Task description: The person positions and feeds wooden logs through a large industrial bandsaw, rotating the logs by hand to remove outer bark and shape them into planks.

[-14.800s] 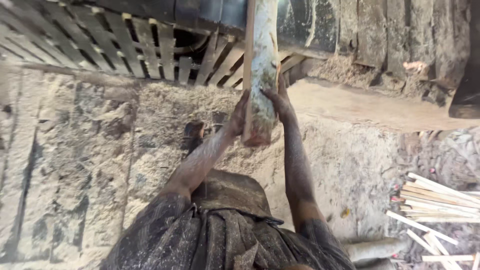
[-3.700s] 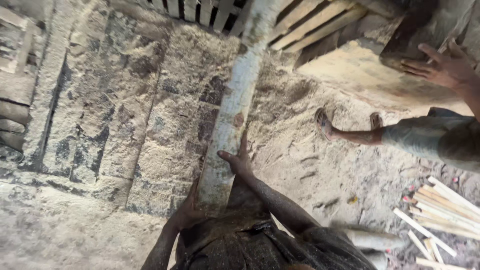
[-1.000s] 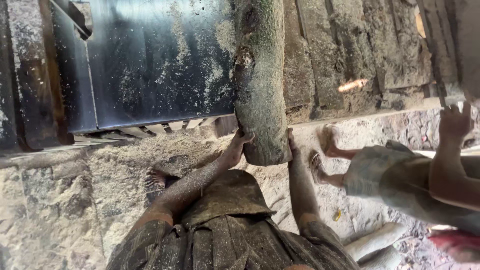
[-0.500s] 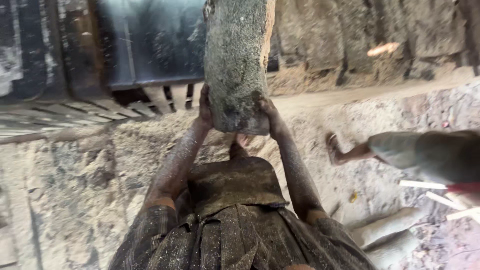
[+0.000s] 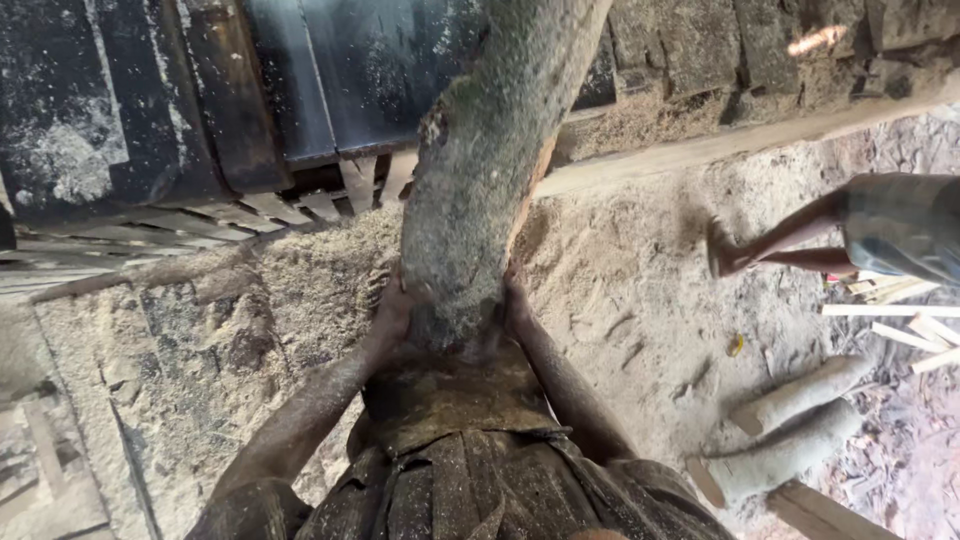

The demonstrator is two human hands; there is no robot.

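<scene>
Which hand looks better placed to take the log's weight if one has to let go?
Left, probably. The left hand wraps the log with its fingers visibly on the bark; the right hand is mostly hidden behind it.

Both arms reach forward and slightly up, dusty with sawdust. The left hand [image 5: 392, 310] and right hand [image 5: 516, 300] press inward opposite each other, fingers wrapped, gripping firmly.
</scene>
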